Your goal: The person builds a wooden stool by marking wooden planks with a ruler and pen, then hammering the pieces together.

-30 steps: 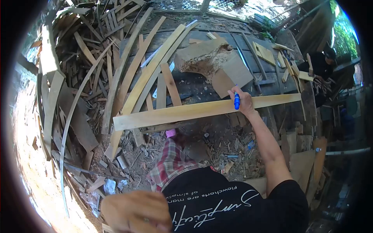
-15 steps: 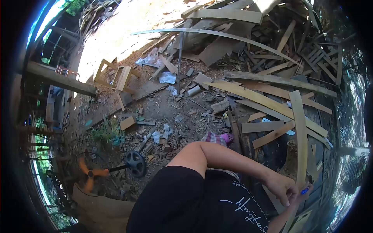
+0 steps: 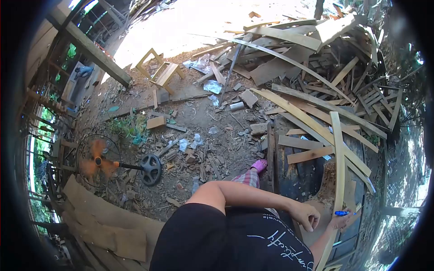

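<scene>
My right hand (image 3: 340, 222) is closed around a blue marker (image 3: 342, 213), beside the lower part of a long, narrow wooden plank (image 3: 339, 162). The plank runs up and away across the work surface, and its near end lies close to my right forearm. To the left of the plank, my left hand (image 3: 306, 216) hangs with its fingers curled in, apart from the marker. Whatever those fingers may hold is hidden. Shorter boards (image 3: 311, 155) lie left of the plank, and a longer yellowish board (image 3: 298, 115) passes behind it.
A large pile of scrap wood (image 3: 294, 58) fills the far right. An orange-bladed fan (image 3: 98, 161) stands at the left, its blades blurred. A small wooden frame (image 3: 166, 74) sits farther back. Wood chips and plastic litter (image 3: 212, 86) cover the ground. Brown sheets (image 3: 113, 235) lie at lower left.
My left hand has drawn away to the left from my right hand and the plank. The marker now shows more fully in my right hand. The whole view has shifted.
</scene>
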